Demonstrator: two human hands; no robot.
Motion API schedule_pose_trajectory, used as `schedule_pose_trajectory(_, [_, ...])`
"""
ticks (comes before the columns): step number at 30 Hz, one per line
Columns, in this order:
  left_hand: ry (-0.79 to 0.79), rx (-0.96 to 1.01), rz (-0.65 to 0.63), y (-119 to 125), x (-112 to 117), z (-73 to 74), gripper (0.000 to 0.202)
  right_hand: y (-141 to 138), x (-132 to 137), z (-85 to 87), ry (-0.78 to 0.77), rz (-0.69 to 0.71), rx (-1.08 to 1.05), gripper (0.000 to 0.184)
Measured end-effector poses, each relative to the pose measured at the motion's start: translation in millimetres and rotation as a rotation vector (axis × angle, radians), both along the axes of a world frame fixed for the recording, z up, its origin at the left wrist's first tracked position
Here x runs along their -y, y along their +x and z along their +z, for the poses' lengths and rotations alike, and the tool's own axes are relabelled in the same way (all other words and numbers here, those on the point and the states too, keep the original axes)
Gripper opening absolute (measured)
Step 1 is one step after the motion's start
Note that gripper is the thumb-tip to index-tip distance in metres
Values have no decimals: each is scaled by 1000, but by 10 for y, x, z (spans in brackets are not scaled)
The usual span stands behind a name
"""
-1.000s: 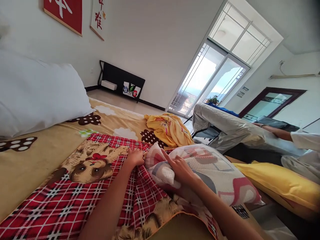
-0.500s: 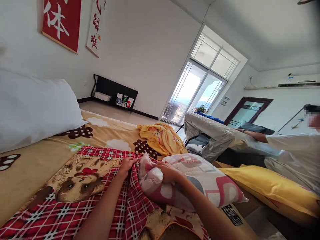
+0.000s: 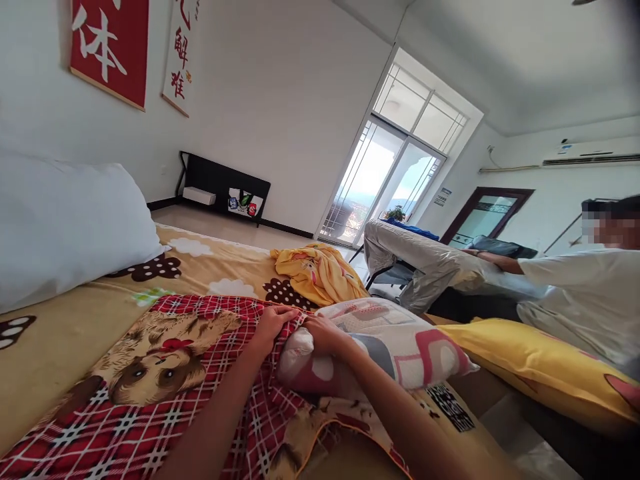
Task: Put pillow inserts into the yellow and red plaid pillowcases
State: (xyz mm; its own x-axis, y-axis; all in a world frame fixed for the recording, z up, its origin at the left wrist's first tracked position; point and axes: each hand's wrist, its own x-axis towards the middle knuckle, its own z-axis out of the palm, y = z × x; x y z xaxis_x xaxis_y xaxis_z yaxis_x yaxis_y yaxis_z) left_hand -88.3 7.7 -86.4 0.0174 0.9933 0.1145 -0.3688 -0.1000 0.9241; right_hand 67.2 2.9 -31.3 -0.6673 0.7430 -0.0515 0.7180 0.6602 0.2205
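A red plaid pillowcase (image 3: 170, 427) with a puppy print lies spread on the bed, bunched up at its right side. The fingers of my left hand (image 3: 274, 325) pinch its gathered upper edge. Close beside it, my right hand (image 3: 327, 337) is closed over the near end of a white, pink and grey patterned pillow (image 3: 390, 347). A pale corner of that pillow bulges out under my right hand, against the plaid cloth. My right fingertips are partly hidden at the cloth edge.
A white pillow (image 3: 75, 227) rests at the left of the bed (image 3: 45, 373). Beyond my hands lies a crumpled yellow cloth (image 3: 323, 273). At right are a yellow pillow (image 3: 540, 367) and a person in a white shirt (image 3: 585, 287) beside a plastic-covered piece of furniture (image 3: 420, 250).
My left hand has moved right with the pillowcase edge, towards the pillow corner. My right hand has shifted slightly left and up, so both hands are now almost together.
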Motion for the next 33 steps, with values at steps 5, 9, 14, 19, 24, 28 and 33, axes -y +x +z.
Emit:
schedule_pose_trajectory(5, [66, -137, -7, -21, 153, 254, 37, 31, 21, 28, 4, -48, -55, 35])
schedule_pose_trajectory(9, [329, -510, 203, -183, 540, 687, 29, 183, 427, 96, 77, -9, -205, 58])
schedule_pose_trajectory(14, [615, -1074, -42, -13, 1221, 822, 20, 608, 840, 151, 173, -65, -406, 66])
schedule_pose_trajectory(19, [712, -1307, -131, 221, 1449, 347, 23, 915, 765, 131, 197, -99, -462, 57])
schedule_pose_trajectory(24, [630, -1324, 82, 219, 1534, 139, 31, 877, 791, 9, 352, -35, -446, 61])
schedule_pose_trajectory(28, [805, -1417, 70, 322, 1464, -14, 34, 802, 1030, -229, 356, 166, -306, 73])
schedule_pose_trajectory(33, [800, -1479, 216, 433, 1274, -258, 33, 752, 1094, -223, 254, 182, -250, 67])
